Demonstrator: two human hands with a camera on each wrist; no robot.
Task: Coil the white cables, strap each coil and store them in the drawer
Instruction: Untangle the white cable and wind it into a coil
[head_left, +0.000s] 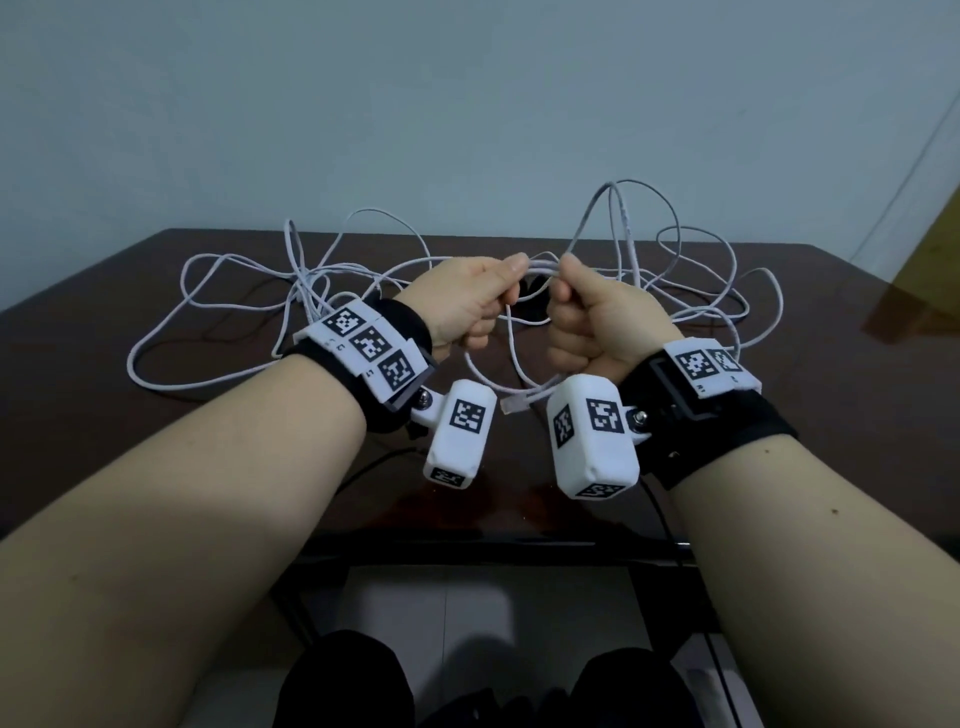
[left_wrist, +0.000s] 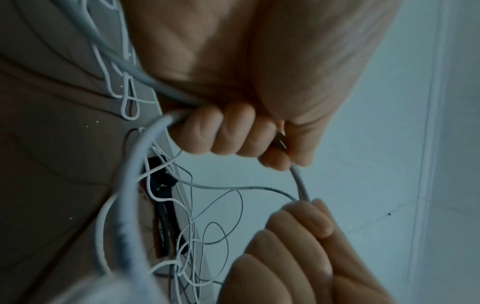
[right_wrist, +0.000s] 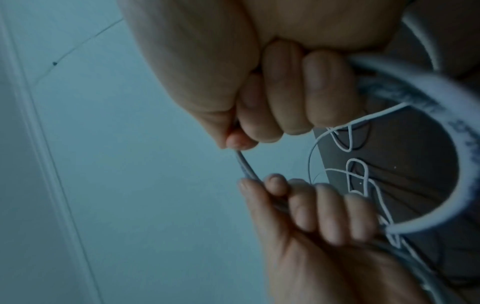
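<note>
A long white cable (head_left: 235, 291) lies tangled across the dark brown table (head_left: 104, 332), with more loops rising at the right (head_left: 675, 244). Both hands are raised above the table's middle, close together. My left hand (head_left: 467, 304) grips a strand in its curled fingers, and my right hand (head_left: 584, 312) grips the same strand beside it. A short stretch of cable (left_wrist: 300, 185) bridges the two fists. A loop hangs below them, ending in a clear plug (head_left: 514, 404). In the right wrist view the right hand's fingers (right_wrist: 285, 92) wrap the cable (right_wrist: 245, 170). Black straps (left_wrist: 163, 205) lie on the table beyond.
A pale wall stands right behind the table. A yellowish object (head_left: 924, 260) is at the far right edge. A thin black lead (head_left: 660, 519) hangs over the table's front edge. Pale floor tiles (head_left: 467, 623) show below. No drawer is in view.
</note>
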